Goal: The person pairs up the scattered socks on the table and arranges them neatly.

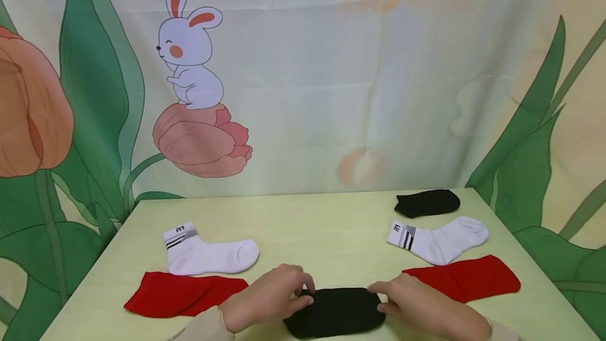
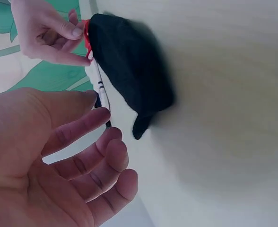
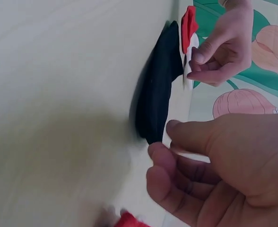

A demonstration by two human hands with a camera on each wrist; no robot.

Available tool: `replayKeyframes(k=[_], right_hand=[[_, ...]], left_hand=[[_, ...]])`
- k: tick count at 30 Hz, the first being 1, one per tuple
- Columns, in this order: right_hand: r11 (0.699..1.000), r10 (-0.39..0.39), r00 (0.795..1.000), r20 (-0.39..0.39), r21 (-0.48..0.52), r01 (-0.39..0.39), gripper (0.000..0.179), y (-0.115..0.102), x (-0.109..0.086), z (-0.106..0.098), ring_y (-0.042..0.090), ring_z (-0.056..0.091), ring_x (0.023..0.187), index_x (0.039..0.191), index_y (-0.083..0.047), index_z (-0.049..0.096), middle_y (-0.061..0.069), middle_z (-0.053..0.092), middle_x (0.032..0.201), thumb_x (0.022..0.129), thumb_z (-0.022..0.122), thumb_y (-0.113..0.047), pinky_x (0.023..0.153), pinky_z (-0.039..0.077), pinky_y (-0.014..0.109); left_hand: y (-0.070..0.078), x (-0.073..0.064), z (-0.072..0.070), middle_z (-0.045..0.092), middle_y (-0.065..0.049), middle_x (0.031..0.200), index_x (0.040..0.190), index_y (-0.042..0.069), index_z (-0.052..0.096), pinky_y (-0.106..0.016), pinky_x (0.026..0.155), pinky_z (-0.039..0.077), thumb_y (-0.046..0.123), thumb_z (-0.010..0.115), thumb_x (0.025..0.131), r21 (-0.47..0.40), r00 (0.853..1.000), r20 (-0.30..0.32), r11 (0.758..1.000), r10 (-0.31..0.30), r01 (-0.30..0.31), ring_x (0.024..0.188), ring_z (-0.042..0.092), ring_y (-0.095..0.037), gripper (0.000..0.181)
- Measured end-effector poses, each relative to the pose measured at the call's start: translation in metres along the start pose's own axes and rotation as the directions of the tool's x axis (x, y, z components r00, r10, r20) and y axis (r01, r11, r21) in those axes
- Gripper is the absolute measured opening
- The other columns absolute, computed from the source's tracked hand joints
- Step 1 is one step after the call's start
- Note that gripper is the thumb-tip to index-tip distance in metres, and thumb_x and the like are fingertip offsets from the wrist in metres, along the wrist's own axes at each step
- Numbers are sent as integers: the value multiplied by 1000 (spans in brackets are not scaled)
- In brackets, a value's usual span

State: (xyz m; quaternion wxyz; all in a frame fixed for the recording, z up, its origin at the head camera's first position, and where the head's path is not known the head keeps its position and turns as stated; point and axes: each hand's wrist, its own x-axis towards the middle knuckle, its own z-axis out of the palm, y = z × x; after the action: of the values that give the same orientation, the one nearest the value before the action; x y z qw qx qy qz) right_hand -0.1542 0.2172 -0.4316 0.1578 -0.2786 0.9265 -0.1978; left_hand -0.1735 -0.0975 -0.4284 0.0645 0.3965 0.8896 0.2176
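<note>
In the head view a black sock [image 1: 338, 313] lies flat at the table's front middle, between both hands. My left hand [image 1: 272, 296] is over its left end, thumb and forefinger bent but apart. In the left wrist view the fingertips stand a little off the black sock [image 2: 129, 64], holding nothing. At the other end is my right hand [image 1: 421, 307], its forefinger at the upper corner. The right wrist view has its thumb and forefinger apart, with the end of the black sock [image 3: 155, 94] close to the forefinger tip; whether they touch is unclear.
Left of the hands lie a red sock [image 1: 182, 294] and a white striped sock [image 1: 210, 257]. On the right are another red sock [image 1: 478, 278], another white striped sock [image 1: 440, 241] and a black sock [image 1: 428, 203]. A patterned curtain [image 1: 303, 93] hangs behind the table [image 1: 303, 236].
</note>
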Motion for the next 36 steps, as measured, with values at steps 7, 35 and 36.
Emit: replayKeyframes(k=[7,35,36], right_hand=[[990,-140,987,-84,-42,137,31,7,-3,-15,-2,55,64,122,-8,72,-15,68,80,93,77,-16,67,54,20],[979,-177,908,-379,-160,124,42,57,-2,-81,2,59,80,132,-16,69,-5,67,109,92,79,-17,66,55,19],[980,-168,904,-392,-169,109,42,60,0,-83,3,59,81,132,-16,69,-4,68,110,91,80,-17,66,55,19]], left_hand=[[13,23,-11,57,12,74,102,13,75,-20,61,44,17,73,96,-5,998,-61,1000,31,-31,65,48,-3,7],[19,128,-20,57,8,61,117,10,72,-23,45,39,26,65,101,-14,965,-252,997,-72,71,46,47,-7,24],[19,132,-20,56,8,61,118,10,72,-24,45,40,26,65,101,-13,963,-258,997,-77,77,47,48,-7,24]])
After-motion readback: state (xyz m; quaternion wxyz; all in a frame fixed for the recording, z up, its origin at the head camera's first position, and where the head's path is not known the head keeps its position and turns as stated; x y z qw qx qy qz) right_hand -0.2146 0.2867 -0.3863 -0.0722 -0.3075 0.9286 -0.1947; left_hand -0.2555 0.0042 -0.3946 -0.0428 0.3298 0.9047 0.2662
